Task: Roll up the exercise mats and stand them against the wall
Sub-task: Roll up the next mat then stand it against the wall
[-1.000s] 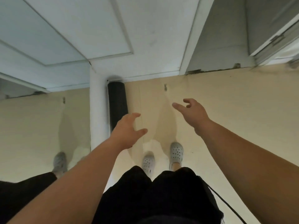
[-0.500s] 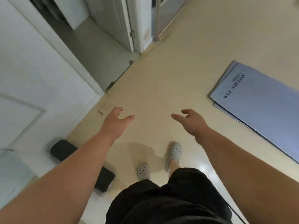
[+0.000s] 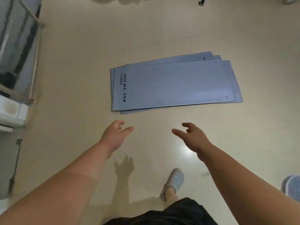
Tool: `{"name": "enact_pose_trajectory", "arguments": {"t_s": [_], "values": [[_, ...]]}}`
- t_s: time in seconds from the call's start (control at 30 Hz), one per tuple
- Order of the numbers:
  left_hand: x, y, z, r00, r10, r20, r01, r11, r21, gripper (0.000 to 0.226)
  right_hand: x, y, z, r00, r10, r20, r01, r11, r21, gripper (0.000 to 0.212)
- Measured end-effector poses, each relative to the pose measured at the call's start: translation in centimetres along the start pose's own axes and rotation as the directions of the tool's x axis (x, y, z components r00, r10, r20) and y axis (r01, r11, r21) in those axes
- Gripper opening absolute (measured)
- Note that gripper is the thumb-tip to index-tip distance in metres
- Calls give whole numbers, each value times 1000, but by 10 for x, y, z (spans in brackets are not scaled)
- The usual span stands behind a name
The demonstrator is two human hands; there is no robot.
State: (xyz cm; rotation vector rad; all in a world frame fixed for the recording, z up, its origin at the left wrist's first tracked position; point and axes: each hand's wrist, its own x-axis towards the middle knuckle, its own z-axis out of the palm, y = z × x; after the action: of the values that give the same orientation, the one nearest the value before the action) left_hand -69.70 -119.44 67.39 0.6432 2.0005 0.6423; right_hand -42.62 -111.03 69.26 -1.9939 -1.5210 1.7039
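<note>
Head cam looks down at a stack of flat exercise mats (image 3: 177,85) lying on the beige floor (image 3: 78,82), out in the open and not against any wall; they're a dull blue-grey, thin, unrolled, and stacked a bit sloppily, so the edges of the lower ones fan out at the far right corner and along the near edge; I can see at least three layers, can't tell the exact count. The top one has dark lettering (image 3: 124,88) running along its left short end, too blurry to read properly; there's a small round eyelet (image 3: 226,97) near its right corner.

Left hand (image 3: 116,137) and right hand (image 3: 193,137) are both stretched out over bare floor, just short of the near edge of the stack; fingers loose and slightly curled, thumbs out, nothing in either one, not touching the mats.

One grey clog (image 3: 174,181) shows down below, plus black shorts (image 3: 170,213) at the bottom edge; a glass-panelled frame (image 3: 17,51) sits off to the left.
</note>
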Motion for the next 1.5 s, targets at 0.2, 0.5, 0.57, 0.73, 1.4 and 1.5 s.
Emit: {"name": "enact_pose_trajectory", "arguments": {"t_s": [0.2, 0.5, 0.57, 0.73, 1.4, 1.5], "values": [[51, 143, 129, 996, 72, 53, -74, 996, 40, 72, 61, 7, -166, 990, 69, -127, -54, 992, 118, 73], [152, 292, 247, 964, 100, 246, -124, 989, 84, 77, 154, -10, -307, 960, 136, -245, -84, 974, 211, 72], [212, 357, 294, 932, 112, 346, -163, 979, 122, 76, 201, -27, -366, 928, 179, -326, -96, 962, 255, 71], [283, 460, 337, 883, 118, 453, -238, 947, 216, 72, 255, -59, -440, 892, 231, -389, -127, 953, 276, 72], [382, 721, 612, 995, -14, 101, 1, 993, 121, 65, 593, -113, -848, 994, -78, -73, 66, 986, -151, 63], [376, 739, 625, 996, -63, 62, 61, 998, 20, 65, 623, -146, -874, 995, -100, 22, 102, 972, -212, 62]]}}
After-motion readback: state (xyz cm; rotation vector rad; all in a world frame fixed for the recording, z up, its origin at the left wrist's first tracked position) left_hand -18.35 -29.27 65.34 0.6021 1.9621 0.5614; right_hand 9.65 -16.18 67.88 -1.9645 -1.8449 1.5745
